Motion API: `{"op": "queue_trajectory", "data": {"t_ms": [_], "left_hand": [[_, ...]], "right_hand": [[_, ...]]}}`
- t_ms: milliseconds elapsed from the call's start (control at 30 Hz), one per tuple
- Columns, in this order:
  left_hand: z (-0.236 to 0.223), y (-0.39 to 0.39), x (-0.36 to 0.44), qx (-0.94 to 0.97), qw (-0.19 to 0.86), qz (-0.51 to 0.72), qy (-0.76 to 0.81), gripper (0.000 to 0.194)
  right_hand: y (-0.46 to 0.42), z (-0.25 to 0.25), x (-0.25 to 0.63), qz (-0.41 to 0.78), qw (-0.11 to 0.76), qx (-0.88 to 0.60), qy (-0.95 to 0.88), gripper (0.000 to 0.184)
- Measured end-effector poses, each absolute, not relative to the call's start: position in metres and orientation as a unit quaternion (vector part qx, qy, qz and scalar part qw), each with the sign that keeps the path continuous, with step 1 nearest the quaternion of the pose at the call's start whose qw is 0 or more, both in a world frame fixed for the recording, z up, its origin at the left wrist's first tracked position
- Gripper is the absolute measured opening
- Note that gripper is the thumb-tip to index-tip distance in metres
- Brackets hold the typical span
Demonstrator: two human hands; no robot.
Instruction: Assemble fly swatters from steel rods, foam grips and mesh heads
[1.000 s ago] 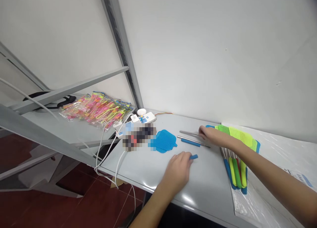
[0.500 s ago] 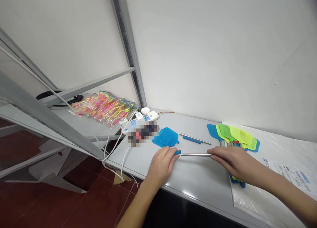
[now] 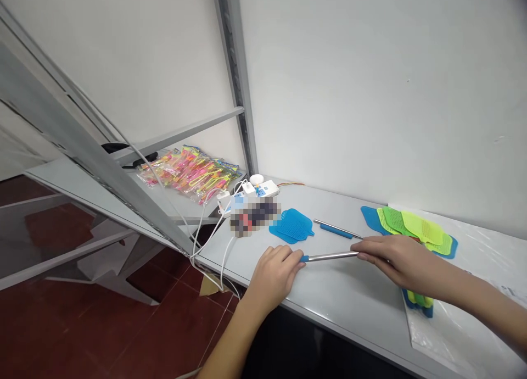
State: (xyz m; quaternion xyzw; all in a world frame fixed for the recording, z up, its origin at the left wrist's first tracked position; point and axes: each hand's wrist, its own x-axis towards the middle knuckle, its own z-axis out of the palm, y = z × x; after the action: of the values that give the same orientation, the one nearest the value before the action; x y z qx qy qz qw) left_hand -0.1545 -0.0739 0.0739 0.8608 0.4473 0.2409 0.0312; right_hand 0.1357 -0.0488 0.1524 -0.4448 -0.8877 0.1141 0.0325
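A thin metal rod (image 3: pixel 332 255) with a blue grip at its left end lies level just above the grey table (image 3: pixel 329 296). My left hand (image 3: pixel 274 271) pinches the blue grip end. The rod's right end is pinched by my right hand (image 3: pixel 391 259). Behind the rod lie a loose blue swatter head (image 3: pixel 292 226) and a second rod with a blue grip (image 3: pixel 338 229). A fanned stack of green and blue fly swatters (image 3: pixel 415 229) lies under and behind my right wrist.
A white power strip (image 3: pixel 261 190) with plugs and white cables stands at the table's back left, beside a blurred object (image 3: pixel 254 215). A bag of bright pink and yellow items (image 3: pixel 189 172) lies on a lower grey shelf. Clear plastic sheeting (image 3: pixel 477 302) covers the table's right end.
A second ago my left hand held only the blue grip and my right hand reached for a rod at the back. Both hands now hold one rod with the grip on its end.
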Motion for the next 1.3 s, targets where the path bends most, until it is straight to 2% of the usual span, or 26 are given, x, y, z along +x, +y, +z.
{"op": "queue_trajectory", "data": {"t_ms": [200,333,533,767,867,1033,1133,1300], "left_hand": [[0.072,-0.081,-0.164,0.868,0.04,0.24,0.434,0.025],[0.073,-0.087,-0.165,0.855,0.061,0.237,0.457,0.023],[0.085,-0.095,-0.179,0.861,0.075,0.153,0.479,0.019],[0.084,-0.094,-0.182,0.851,0.103,0.1,0.505,0.02],[0.084,-0.096,-0.186,0.837,0.156,0.098,0.515,0.021],[0.082,-0.1,-0.188,0.767,0.304,0.168,0.54,0.024],[0.08,-0.098,-0.184,0.707,0.365,0.218,0.565,0.025],[0.071,-0.089,-0.169,0.61,0.439,0.307,0.584,0.025]], "right_hand": [[-0.047,0.155,0.097,0.085,-0.007,-0.397,-0.914,0.036],[-0.052,0.149,0.061,0.048,0.006,-0.34,-0.939,0.026],[-0.05,0.135,0.033,0.118,0.037,-0.285,-0.95,0.021],[-0.037,0.118,0.015,0.158,0.012,-0.238,-0.958,0.016],[-0.034,0.112,0.011,0.187,-0.004,-0.232,-0.954,0.021],[-0.02,0.114,0.016,0.177,-0.013,-0.252,-0.951,0.033],[0.011,0.119,0.029,0.202,0.024,-0.333,-0.921,0.047],[0.081,0.106,0.039,0.165,0.021,-0.468,-0.868,0.048]]}}
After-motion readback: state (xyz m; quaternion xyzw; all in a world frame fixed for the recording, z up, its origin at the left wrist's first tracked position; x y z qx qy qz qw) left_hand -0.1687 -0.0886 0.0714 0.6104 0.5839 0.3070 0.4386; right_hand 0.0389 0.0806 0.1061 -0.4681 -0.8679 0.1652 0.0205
